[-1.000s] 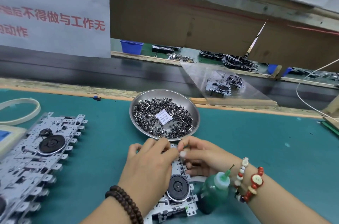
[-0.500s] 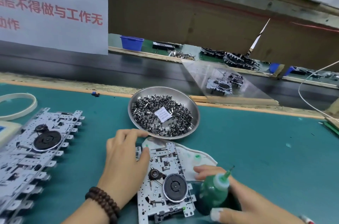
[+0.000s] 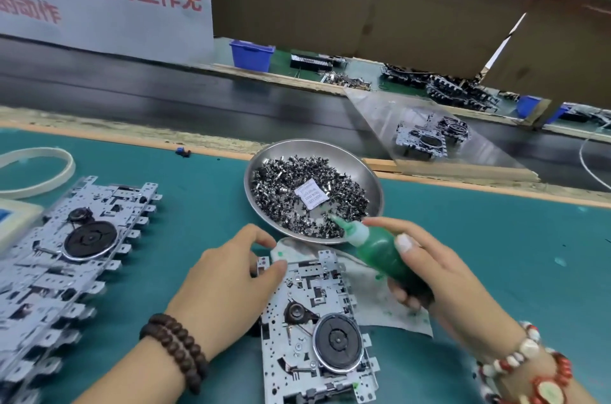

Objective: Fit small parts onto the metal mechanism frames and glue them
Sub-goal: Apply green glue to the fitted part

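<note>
- While gripped in right hand (image 3: 439, 274): green glue bottle (image 3: 380, 253), nozzle over parts dish (image 3: 363, 168).
- Left hand (image 3: 224, 284), fingers relaxed, resting on mechanism frame (image 3: 317, 327) edge.
- Stained cloth (image 3: 380, 301) beneath.

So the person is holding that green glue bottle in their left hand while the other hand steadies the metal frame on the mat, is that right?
Not quite: the green glue bottle is gripped by the right hand, not the left. The left hand is the one resting on the metal frame on the mat. The head view shows both hands plainly.
</note>
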Motion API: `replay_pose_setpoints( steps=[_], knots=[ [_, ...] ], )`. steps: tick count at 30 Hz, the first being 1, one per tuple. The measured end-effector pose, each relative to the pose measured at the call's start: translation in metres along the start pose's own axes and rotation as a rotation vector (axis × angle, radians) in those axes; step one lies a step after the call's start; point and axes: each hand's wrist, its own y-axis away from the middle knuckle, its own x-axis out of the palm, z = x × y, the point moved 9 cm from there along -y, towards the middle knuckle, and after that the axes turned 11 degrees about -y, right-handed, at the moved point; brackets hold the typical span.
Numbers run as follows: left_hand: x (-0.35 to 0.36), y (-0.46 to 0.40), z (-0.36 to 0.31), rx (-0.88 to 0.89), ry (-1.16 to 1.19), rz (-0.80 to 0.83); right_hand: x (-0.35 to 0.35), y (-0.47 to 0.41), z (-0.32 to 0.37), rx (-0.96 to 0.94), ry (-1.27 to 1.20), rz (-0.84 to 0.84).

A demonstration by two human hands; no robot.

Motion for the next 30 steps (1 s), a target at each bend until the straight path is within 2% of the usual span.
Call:
replay_pose_setpoints(
  steps=[3, 5, 8, 11, 16, 19, 30],
  knots=[
    [0.015, -0.002, 0.006, -0.038, 0.179, 0.117, -0.014, 0.001, -0.014, 0.044, -0.356, -0.129],
    [0.024, -0.001, 0.009, -0.116, 0.399, 0.182, -0.022, 0.004, -0.026, 0.089, -0.575, -0.242],
    [0.031, 0.001, 0.009, -0.196, 0.636, 0.238, -0.024, 0.006, -0.034, 0.123, -0.734, -0.306],
    [0.033, -0.001, 0.011, -0.236, 0.711, 0.256, -0.028, 0.009, -0.034, 0.096, -0.618, -0.337],
    [0.035, -0.003, 0.014, -0.272, 0.743, 0.283, -0.033, 0.012, -0.011, -0.112, -0.330, -0.369],
    [0.035, -0.003, 0.014, -0.279, 0.729, 0.283, -0.033, 0.016, -0.001, -0.175, -0.212, -0.391],
    [0.036, -0.003, 0.013, -0.295, 0.764, 0.295, -0.029, 0.019, 0.009, -0.244, -0.036, -0.388]
  ],
)
